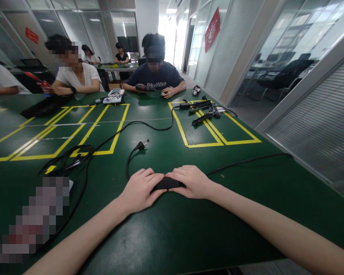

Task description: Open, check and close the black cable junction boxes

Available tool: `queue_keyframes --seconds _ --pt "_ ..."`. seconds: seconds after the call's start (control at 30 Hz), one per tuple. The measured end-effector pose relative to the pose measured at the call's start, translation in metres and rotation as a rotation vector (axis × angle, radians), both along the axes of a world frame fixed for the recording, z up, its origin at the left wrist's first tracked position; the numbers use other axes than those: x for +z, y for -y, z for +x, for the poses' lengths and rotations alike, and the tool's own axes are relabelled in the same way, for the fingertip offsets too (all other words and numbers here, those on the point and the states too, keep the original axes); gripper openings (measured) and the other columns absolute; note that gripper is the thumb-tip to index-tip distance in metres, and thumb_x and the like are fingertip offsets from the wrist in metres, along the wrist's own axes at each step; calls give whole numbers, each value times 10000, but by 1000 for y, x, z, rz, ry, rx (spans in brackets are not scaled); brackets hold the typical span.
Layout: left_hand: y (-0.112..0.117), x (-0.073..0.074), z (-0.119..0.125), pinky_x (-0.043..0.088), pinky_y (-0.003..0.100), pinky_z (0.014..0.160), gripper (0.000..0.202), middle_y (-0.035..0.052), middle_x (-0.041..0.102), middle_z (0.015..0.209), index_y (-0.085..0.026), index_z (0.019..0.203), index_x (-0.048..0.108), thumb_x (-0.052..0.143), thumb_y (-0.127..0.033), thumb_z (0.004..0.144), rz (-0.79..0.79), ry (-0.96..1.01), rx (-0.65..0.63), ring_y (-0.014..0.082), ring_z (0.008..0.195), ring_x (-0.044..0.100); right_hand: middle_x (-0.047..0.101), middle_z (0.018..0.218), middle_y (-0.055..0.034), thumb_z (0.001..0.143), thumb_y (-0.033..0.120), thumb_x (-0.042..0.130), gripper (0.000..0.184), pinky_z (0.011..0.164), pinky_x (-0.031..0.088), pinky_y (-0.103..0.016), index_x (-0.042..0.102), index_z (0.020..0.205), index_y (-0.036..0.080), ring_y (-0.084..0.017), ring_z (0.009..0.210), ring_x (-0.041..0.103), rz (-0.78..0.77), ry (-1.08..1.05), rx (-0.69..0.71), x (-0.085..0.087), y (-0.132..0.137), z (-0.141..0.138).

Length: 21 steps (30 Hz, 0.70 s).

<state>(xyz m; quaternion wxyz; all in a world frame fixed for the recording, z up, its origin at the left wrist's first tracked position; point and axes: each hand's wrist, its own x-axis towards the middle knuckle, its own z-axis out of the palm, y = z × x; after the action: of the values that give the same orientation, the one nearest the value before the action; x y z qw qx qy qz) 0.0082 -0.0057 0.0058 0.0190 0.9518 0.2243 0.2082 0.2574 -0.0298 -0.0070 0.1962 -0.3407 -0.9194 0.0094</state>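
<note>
Both my hands grip a black power adapter (168, 183) low over the green table, near its front edge. My left hand (143, 190) is wrapped round its left end, thumb in front and fingers behind. The right end sits in my right hand (192, 182), held the same way, with the fingertips of both hands almost meeting. From the left side a black cord curves up to a mains plug (140, 145) lying on the table. A thin black cable (249, 161) runs off to the right from behind my right hand. My palms hide the adapter's ends.
Coiled black cable (71, 160) lies at left beside a pixelated object (36, 221). Yellow tape rectangles (205, 145) mark the table (149, 236); black devices and cords (203, 112) lie at far right. A person (154, 72) sits opposite, another (77, 76) to the left.
</note>
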Motion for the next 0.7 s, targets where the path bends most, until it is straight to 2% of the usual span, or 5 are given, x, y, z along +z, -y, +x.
queue_keyframes --seconds 0.17,0.33,0.47,0.57,0.7 --pt "3 -1 2 556 404 813 385 119 756 1044 -162 1214 657 616 -457 970 -136 69 58 268 925 679 718 1008 -104 1056 392 505 347 697 453 -318 623 1267 143 -198 818 660 101 48 22 0 0 2" --pt "6 11 0 550 348 798 377 71 780 1050 -199 1142 715 450 -449 1043 -568 135 203 231 907 713 728 1096 -120 1083 247 389 366 692 445 -319 600 1377 195 -185 804 645 351 124 52 2 2 6" --pt "7 17 -1 508 276 664 339 7 759 877 -201 1075 741 551 -471 1000 -837 144 176 182 748 666 729 1115 -100 1067 175 403 395 722 457 -304 595 1404 249 -173 831 644 364 122 49 1 3 8" --pt "8 11 0 523 303 730 292 21 756 930 -200 1116 727 645 -432 960 -771 215 214 196 812 670 716 1141 -113 1029 189 463 432 740 484 -310 560 1447 238 -188 851 657 251 142 76 2 1 9" --pt "7 2 -1 503 358 823 260 47 750 959 -203 1118 708 701 -403 951 -423 203 208 225 890 667 701 1213 -123 968 338 625 533 778 533 -309 526 1467 178 -213 968 691 -53 -40 110 6 0 9"
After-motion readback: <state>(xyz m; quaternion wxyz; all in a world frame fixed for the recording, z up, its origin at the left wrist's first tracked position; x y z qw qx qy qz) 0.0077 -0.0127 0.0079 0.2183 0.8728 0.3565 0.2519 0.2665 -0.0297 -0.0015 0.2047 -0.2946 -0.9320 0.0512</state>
